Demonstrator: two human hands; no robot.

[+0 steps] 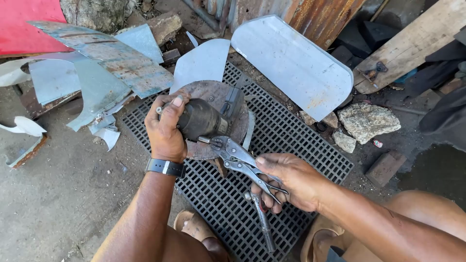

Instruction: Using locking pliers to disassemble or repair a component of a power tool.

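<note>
From the head camera we take the black grate [291, 140] on the ground as our landmark. At its upper left part lies a rusty round disc [206, 92], and on that disc sits a dark motor [204, 119]. Our left hand [166, 128] is wrapped over the motor's left end, fingers curled tight around it, so that end is hidden from us. A black wristband [166, 168] sits just below that hand.

Our right hand [291, 180], over the middle of the grate, is closed around the handles of silver locking pliers [238, 157]. The pliers' nose reaches up to a small stub on the motor's lower side; we cannot tell whether it bites the stub or only touches it. The lower handle runs down toward the grate's near edge.

Above the grate a pale rounded metal sheet [293, 63] leans against rusty corrugated iron [315, 14], which the frame cuts off. Left of the grate lie bent, peeling metal scraps [104, 58], partly overlapping. Right of it rest a pale rock [369, 121] and a brick [386, 167]. Below the grate a sandal [191, 224] shows, half hidden by our left arm.
</note>
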